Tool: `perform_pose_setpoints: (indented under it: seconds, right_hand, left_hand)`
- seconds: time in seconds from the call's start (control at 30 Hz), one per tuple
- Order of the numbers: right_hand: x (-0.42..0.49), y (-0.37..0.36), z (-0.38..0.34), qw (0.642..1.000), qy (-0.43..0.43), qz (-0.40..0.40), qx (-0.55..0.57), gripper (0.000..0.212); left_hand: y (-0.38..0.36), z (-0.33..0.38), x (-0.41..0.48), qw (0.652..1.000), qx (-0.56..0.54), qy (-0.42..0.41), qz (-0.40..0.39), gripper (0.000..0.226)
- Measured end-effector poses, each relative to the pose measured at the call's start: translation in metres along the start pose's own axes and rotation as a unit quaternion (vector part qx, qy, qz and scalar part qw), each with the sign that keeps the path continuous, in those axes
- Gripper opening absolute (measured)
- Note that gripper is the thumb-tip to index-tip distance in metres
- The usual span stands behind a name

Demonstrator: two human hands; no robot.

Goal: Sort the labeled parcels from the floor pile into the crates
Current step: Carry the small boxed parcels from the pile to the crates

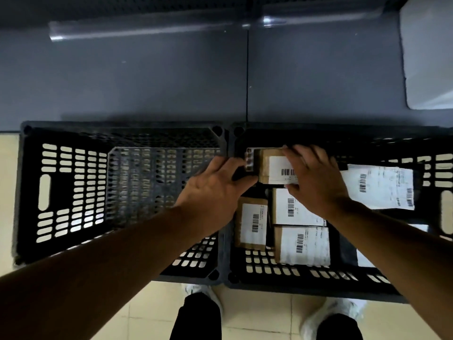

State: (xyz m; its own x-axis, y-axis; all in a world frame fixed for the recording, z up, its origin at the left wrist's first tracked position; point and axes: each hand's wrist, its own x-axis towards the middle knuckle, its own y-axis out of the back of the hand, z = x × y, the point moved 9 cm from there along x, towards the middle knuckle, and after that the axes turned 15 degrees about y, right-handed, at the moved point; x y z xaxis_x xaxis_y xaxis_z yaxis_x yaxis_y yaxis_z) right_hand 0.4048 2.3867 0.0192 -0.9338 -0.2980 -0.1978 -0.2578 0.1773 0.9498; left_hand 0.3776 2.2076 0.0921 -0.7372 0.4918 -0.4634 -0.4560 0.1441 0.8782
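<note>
Two black slotted crates stand side by side on the floor. The left crate [73, 187] holds no parcel that I can see. The right crate [306, 271] contains several brown cardboard parcels with white barcode labels, such as a labeled parcel [252, 223] and a lower parcel [304, 244], plus a flat white mailer [382, 186]. My left hand [215, 190] and my right hand [316, 177] both grip a small brown labeled parcel [269, 168] at the back left of the right crate, one hand at each end.
Behind the crates runs a dark grey surface [147, 77] with a clear plastic strip [137, 28] along its far part. A white object [429, 52] sits at the upper right. My legs and white shoes [333, 312] stand on beige tiles in front of the crates.
</note>
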Motion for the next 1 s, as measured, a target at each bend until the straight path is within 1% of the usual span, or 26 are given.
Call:
perform_pose_setpoints:
  seconds: [0.1,0.17,0.27,0.4,0.5,0.6,0.7,0.8,1.0]
  right_hand:
    - [0.018,-0.02,-0.01,1.0,0.003,-0.025,-0.001,0.096]
    - [0.03,-0.03,-0.014,0.999,0.005,-0.033,0.008,0.089]
    - [0.045,-0.036,-0.015,1.0,0.002,-0.017,0.004,0.073]
    - [0.052,-0.043,-0.012,1.0,-0.017,-0.021,-0.006,0.068]
    - [0.047,-0.046,-0.012,0.998,-0.043,-0.032,0.025,0.065]
    - [0.038,-0.039,-0.015,0.996,-0.047,-0.034,0.07,0.057]
    - [0.02,-0.002,-0.021,0.994,-0.052,0.018,0.095,0.05]
    - [-0.001,0.055,-0.039,0.991,-0.026,0.067,0.113,0.046]
    - [-0.046,0.201,-0.098,0.961,0.021,0.098,0.257,0.063]
  left_hand:
    - [-0.006,-0.006,-0.003,1.0,-0.025,0.01,0.007,0.072]
    - [-0.008,-0.009,-0.005,0.999,-0.037,0.014,0.015,0.071]
    - [-0.012,-0.013,-0.009,0.999,-0.044,0.014,0.022,0.068]
    - [-0.016,-0.023,-0.017,0.998,-0.047,0.022,0.025,0.062]
    - [-0.019,-0.027,-0.024,0.999,-0.044,0.015,0.028,0.063]
    - [-0.012,-0.028,-0.031,0.999,-0.035,0.026,0.028,0.068]
    - [0.014,-0.028,-0.043,0.997,-0.05,0.05,0.03,0.065]
    - [0.053,-0.025,-0.063,0.995,-0.052,0.077,0.022,0.064]
    - [0.168,-0.008,-0.121,0.986,-0.085,0.142,0.033,0.064]
